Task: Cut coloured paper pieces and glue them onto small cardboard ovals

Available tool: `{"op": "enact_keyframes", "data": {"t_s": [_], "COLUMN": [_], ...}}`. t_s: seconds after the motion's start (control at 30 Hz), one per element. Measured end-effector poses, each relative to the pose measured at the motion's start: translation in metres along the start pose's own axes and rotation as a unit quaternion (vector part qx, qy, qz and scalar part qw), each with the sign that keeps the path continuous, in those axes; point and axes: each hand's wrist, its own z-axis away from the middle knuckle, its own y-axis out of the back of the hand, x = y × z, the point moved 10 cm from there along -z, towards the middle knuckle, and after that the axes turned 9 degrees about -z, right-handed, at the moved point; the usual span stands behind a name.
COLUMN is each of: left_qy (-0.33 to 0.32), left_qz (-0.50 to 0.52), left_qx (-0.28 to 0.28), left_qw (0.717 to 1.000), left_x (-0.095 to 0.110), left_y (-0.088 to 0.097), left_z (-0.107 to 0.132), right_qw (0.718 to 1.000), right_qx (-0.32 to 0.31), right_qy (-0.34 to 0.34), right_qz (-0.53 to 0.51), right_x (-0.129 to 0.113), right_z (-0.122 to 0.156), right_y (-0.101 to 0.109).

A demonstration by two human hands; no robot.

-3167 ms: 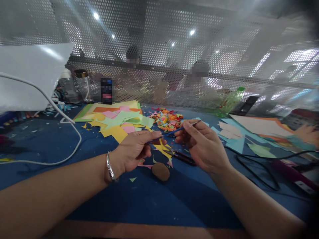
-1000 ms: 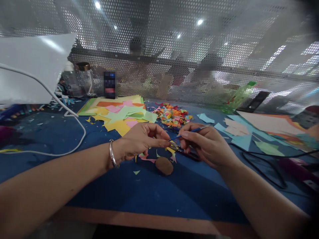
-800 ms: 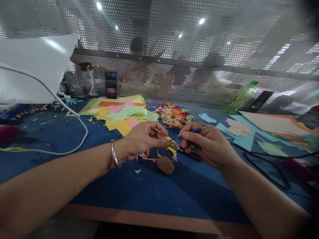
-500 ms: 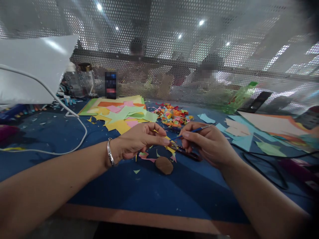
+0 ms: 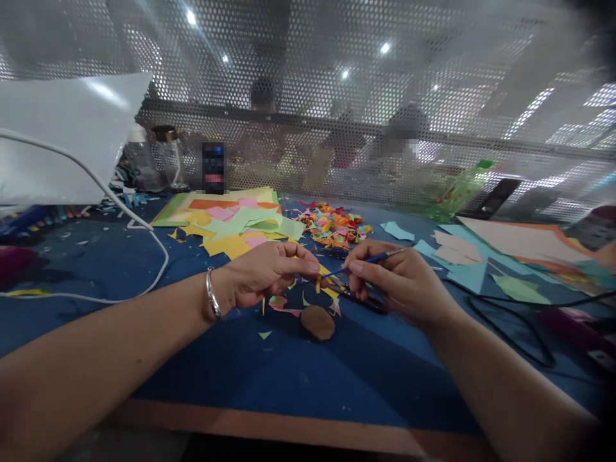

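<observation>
Your right hand (image 5: 404,282) pinches a thin blue tool (image 5: 373,259) between thumb and forefinger, with the other fingers curled beneath it. The tool slants down to the left, its pale upper end rising above the knuckles. Your left hand (image 5: 264,273) meets it at the lower tip: thumb and forefinger are pressed together on a small yellow strip (image 5: 318,283), which hangs just below the fingertips. Whether the strip is wound on the tip cannot be told. Both hands are held just above the blue mat (image 5: 289,378), close together, near the middle of the table. A silver bracelet (image 5: 212,301) sits on your left wrist.

Directly below the tip, a brown oval pad (image 5: 317,322) lies flat on the mat, with small paper offcuts scattered around it. Two dark red sticks (image 5: 357,297) lie partly under your right hand. Behind the hands, note a heap of mixed-colour scraps (image 5: 333,228) and, to its left, a spread stack of coloured sheets (image 5: 231,221). Light-blue cutouts (image 5: 457,264) lie to the right, and a black cable (image 5: 505,321) crosses the mat beyond your right wrist. A white cable (image 5: 154,247) loops over the left side. A perforated metal screen (image 5: 337,96) closes off the rear of the table.
</observation>
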Motion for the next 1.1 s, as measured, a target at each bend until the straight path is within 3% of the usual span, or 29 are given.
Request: {"op": "enact_keyframes", "data": {"t_s": [0.3,0.53,1.1], "left_qy": [0.014,0.006,0.023], "left_qz": [-0.047,0.004,0.082], "left_qx": [-0.033,-0.017,-0.051], "left_qw": [0.998,1.0,0.995], "left_x": [-0.004,0.0,-0.005], "left_y": [-0.002,-0.003,-0.01], "left_z": [0.0,0.0,0.0], "right_qw": [0.999,0.998,0.999], "right_qx": [-0.009,-0.008,0.0], "right_qy": [0.005,0.015,0.006], "right_qz": [0.034,0.053,0.041], "right_x": [-0.004,-0.006,-0.005], "right_z": [0.001,0.0,0.001], "right_y": [-0.005,-0.005,-0.003]}}
